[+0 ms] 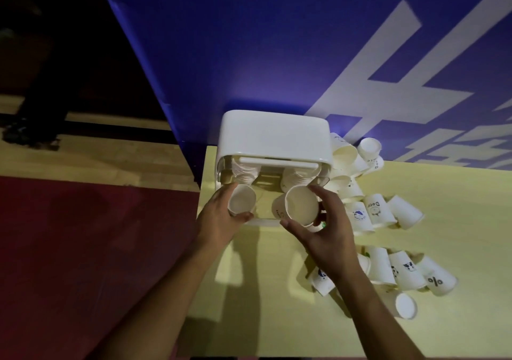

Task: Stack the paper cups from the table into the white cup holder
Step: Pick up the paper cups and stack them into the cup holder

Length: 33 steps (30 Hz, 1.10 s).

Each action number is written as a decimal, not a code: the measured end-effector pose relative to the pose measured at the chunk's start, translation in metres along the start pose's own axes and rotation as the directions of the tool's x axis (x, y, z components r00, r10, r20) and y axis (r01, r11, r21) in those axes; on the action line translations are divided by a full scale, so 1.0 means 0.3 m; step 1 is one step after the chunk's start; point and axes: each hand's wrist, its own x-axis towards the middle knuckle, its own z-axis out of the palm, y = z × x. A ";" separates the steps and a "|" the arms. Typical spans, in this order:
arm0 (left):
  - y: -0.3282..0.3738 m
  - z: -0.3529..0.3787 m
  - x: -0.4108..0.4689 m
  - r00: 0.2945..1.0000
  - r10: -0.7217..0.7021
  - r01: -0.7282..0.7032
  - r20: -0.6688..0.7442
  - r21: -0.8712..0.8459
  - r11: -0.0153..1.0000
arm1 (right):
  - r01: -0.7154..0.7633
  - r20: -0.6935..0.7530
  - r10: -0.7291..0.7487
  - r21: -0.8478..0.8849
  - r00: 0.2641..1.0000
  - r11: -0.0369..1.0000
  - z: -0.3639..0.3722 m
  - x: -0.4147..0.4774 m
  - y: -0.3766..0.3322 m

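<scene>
The white cup holder [273,138] stands at the table's back left corner, its open front facing me, with two stacks of cups [245,172] inside. My left hand [219,221] grips a white paper cup [241,202] in front of the left stack, its mouth towards me. My right hand [329,229] holds a larger-looking paper cup [300,206] before the right stack, thumb under its rim, fingers over the top. Several loose paper cups [376,214] lie on their sides to the right.
The pale yellow table [263,290] has its left edge just left of the holder, above a red floor. A blue wall with white lettering [277,55] rises right behind the holder. More tipped cups [410,275] lie at the right, near my right forearm.
</scene>
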 end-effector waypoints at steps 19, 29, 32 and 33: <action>-0.049 -0.116 -0.086 0.984 -0.038 0.068 0.173 -0.168 0.983 | -0.016 0.229 0.040 -0.106 0.972 0.994 0.402 0.093 0.060; 0.029 -0.093 -0.094 0.985 0.001 -0.005 0.174 0.024 1.000 | -0.059 0.315 0.071 -0.050 0.947 0.997 0.348 0.094 0.043; 0.125 -0.068 -0.117 0.987 0.162 -0.162 0.002 0.064 0.985 | -0.096 0.219 0.104 -0.048 0.970 0.994 0.240 0.063 0.061; 0.172 -0.048 -0.127 0.974 0.224 -0.222 -0.025 0.063 0.973 | -0.118 0.180 0.129 -0.066 0.975 0.991 0.187 0.043 0.080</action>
